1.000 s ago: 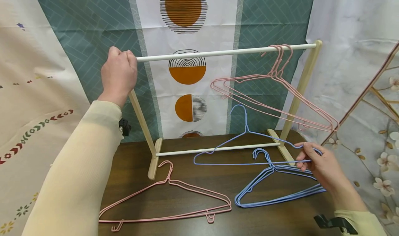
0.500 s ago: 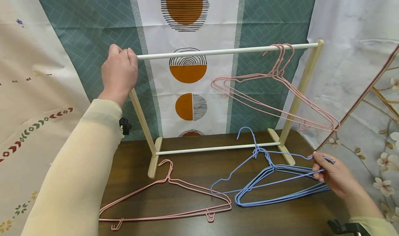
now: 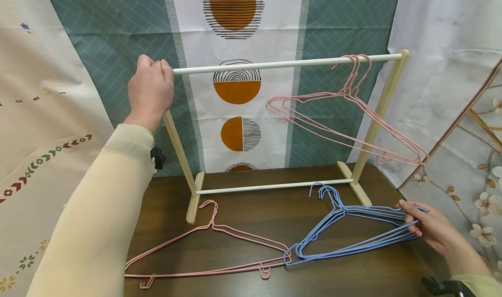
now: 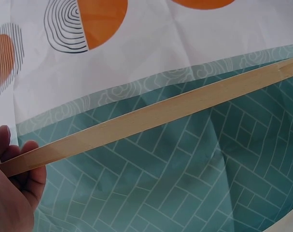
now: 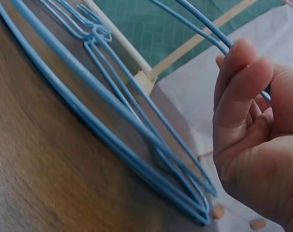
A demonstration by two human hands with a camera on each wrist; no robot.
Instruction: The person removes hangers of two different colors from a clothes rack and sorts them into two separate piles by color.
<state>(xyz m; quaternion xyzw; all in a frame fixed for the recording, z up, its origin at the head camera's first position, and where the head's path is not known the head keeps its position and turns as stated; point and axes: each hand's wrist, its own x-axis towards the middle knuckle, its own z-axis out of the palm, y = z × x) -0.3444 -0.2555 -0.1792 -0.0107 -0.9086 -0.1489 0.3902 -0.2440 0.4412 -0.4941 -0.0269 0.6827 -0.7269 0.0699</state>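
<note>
My left hand [image 3: 150, 90] grips the upper left corner of a clothes rack; in the left wrist view its fingers curl round the top of the rack's wooden leg [image 4: 136, 121]. My right hand [image 3: 433, 227] pinches the right end of a blue clothes hanger [image 3: 303, 261]. This hanger lies low over a stack of blue hangers [image 3: 353, 248], its left end reaching past them to the pink hangers [image 3: 212, 223] on the table. Pink hangers [image 3: 347, 90] also hang near the right end of the rack's white top rod [image 3: 282, 64].
The rack stands on the dark wooden table [image 3: 243, 292], with a lower white rod [image 3: 270, 186] and wooden feet [image 3: 353, 183]. A patterned green and white cloth [image 3: 243, 22] hangs behind. A pale curtain [image 3: 51, 92] is at the left, a floral cloth [image 3: 443, 92] at the right.
My right hand has lowered the blue hanger from in front of the rack down over the blue stack, moving right and towards me. The left hand keeps its hold on the rack.
</note>
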